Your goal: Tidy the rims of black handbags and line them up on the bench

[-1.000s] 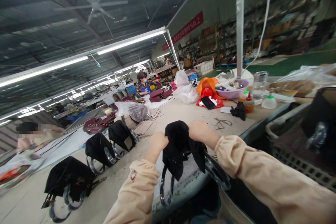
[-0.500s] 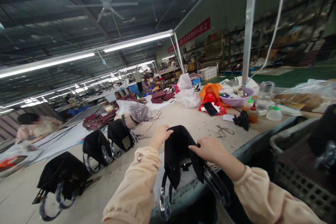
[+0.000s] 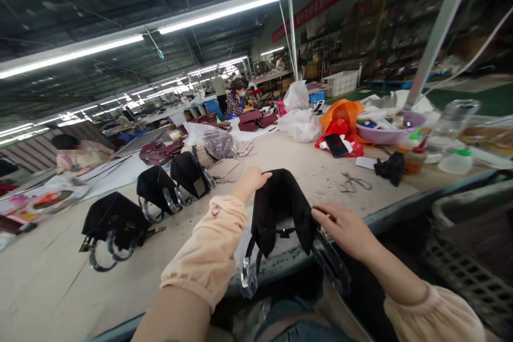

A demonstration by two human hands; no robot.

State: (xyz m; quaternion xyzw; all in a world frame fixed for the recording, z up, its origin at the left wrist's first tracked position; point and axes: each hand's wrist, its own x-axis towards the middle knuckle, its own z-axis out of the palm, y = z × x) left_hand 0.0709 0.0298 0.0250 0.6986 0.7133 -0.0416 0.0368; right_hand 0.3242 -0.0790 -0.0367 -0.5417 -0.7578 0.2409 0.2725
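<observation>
A black handbag (image 3: 263,219) hangs over the table's near edge, its inside facing me and its plastic-wrapped handles dangling. My left hand (image 3: 249,184) is closed on the bag's upper left rim. At the right side of the bag, my right hand (image 3: 347,227) has its fingertips pressed on the edge; its far fingers are partly hidden. To the left stand more black handbags: a near one (image 3: 114,219), a middle one (image 3: 157,189) and a far one (image 3: 188,173), all with wrapped handles.
Scissors (image 3: 355,183), a black cloth (image 3: 389,168) and small bottles (image 3: 414,157) lie to the right. Behind them are a phone (image 3: 336,145) and a purple basin (image 3: 390,133). A plastic crate (image 3: 467,267) stands beside the table. Two co-workers sit farther off.
My right hand has slid from the bag's upper rim down to its right side. My left hand stays on the upper left rim. The camera view has tilted down and shifted left.
</observation>
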